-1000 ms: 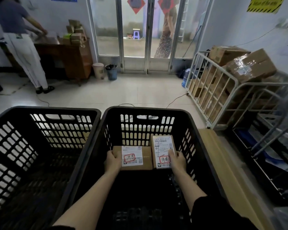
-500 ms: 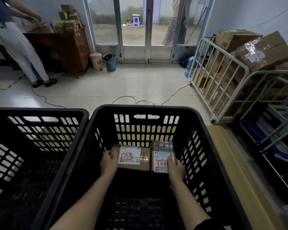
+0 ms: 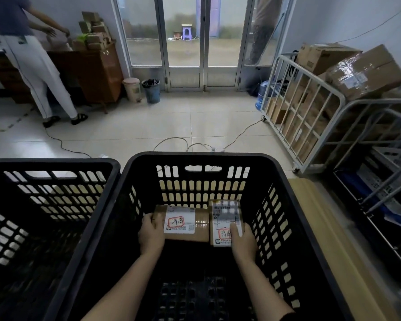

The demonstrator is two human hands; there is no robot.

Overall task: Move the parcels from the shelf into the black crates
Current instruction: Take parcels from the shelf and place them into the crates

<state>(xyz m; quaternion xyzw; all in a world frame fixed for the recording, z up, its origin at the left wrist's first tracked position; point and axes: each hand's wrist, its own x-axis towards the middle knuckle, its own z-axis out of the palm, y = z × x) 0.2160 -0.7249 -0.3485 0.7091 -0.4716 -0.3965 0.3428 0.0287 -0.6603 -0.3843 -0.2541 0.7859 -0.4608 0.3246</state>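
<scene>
Left hand point(image 3: 151, 235): your fingers point(image 3: 153, 220) curl over the left end of the wide parcel point(image 3: 196, 228), gripping it; the thumb side is hidden under the box, so you cannot tell how firm that hold is.
Right hand point(image 3: 244, 243): your fingers lie flat on the near end of the tall parcel point(image 3: 225, 214), pinning its label; whether the thumb closes underneath cannot be told.
Parcels: 2 boxes sit side by side, touching, deep in the right crate point(image 3: 294, 205), close to its far wall and near the crate floor.
Contact with floor: the crate interior is too dark to show whether either box already rests on the bottom, so treat them as not yet landed.
Risk 1: let go too early and a box may tip onto a corner and land label-down.
Risk 2: the 2 boxes differ in shape; release the hands unevenly and the tall one may topple across the wide one, wasting floor space.
Risk 3: the tall parcel lies nearer the right wall; a sideways pull out could catch your knuckles or the label on the slots.
Risk 4: the left crate point(image 3: 56, 181) looks empty from here; keep loading only 1 crate and it may overfill.
Exit: lift both hands straight up, clear of the rim, before turning away.
</scene>
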